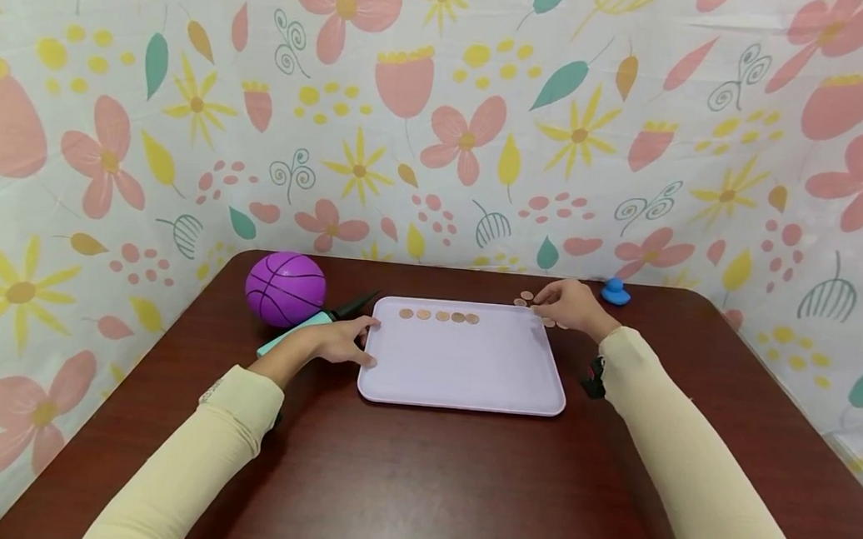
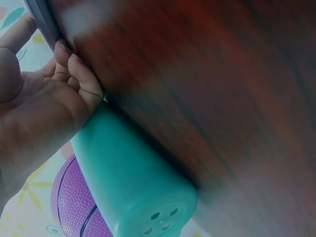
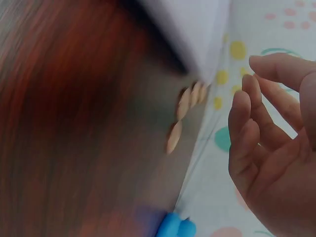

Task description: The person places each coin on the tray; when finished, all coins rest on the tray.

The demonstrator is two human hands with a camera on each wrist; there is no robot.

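Note:
A pale lilac tray [image 1: 462, 363] lies on the table with a row of several copper-coloured coins [image 1: 442, 315] along its back left part. At its left rim, my left hand [image 1: 336, 340] holds the edge, thumb nearer me and index finger farther back. In the left wrist view its other fingers [image 2: 84, 81] curl against the tray's side. My right hand [image 1: 572, 304] is over the tray's back right corner, fingers bent toward the thumb, beside several loose coins [image 1: 526, 295] on the table. No coin shows between its fingertips in the right wrist view.
A purple ball [image 1: 285, 288] with black lines sits left of the tray. By my left hand lies a tool with a teal handle [image 2: 133, 173] and a dark blade [image 1: 356, 304]. A blue rubber duck [image 1: 615, 291] stands at the back right, near the flowered wall cloth [image 1: 441, 136].

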